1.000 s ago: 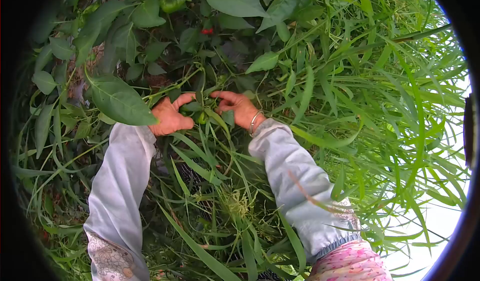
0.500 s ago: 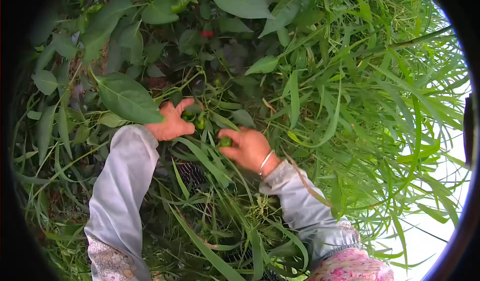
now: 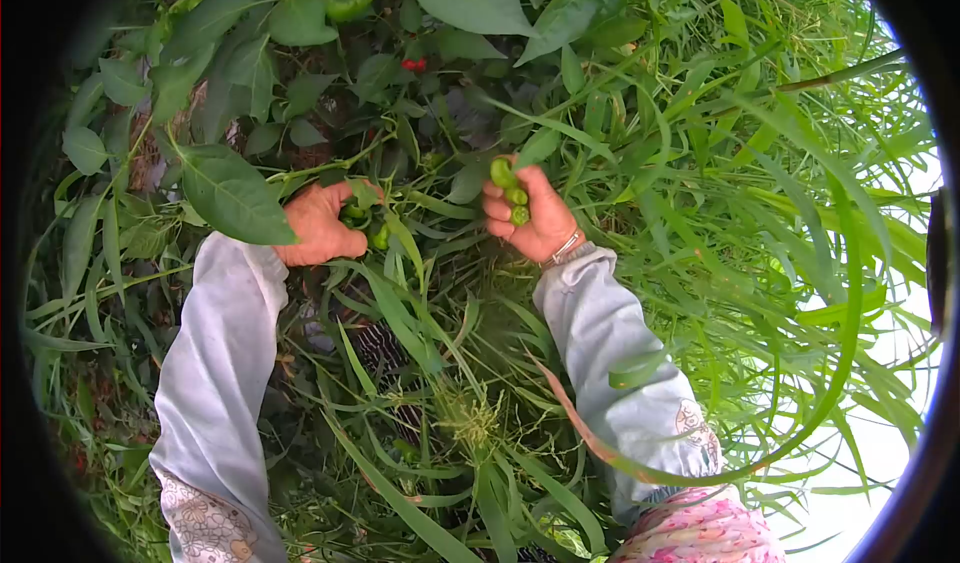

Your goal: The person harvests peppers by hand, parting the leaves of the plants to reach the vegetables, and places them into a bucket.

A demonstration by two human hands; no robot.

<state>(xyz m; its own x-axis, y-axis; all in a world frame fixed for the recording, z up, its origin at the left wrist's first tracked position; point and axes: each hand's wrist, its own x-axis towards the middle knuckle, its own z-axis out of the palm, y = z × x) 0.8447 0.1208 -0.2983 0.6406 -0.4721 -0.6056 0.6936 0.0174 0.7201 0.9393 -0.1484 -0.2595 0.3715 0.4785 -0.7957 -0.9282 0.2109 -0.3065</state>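
Observation:
My right hand [image 3: 540, 218] is closed around lumpy green peppers [image 3: 516, 197], which show between its thumb and curled fingers. To its left, my left hand [image 3: 322, 229] is among the leaves of the pepper plant [image 3: 235, 198], its thumb and fingers bent round green peppers [image 3: 379, 236] low on the plant. Leaves and stems partly hide the left fingertips. A broad leaf overlaps the back of the left wrist. Both arms wear pale sleeves, and a thin bracelet [image 3: 562, 247] circles the right wrist.
Tall grass [image 3: 700, 193] fills the right side and reaches across the right forearm. A red fruit [image 3: 413, 65] and another green pepper [image 3: 348, 3] hang higher up among the leaves. Long grass blades [image 3: 400, 493] cross the space between the forearms.
My right hand has moved up and to the right, away from the left hand, and its green peppers now show more fully. My left hand has shifted slightly left and up.

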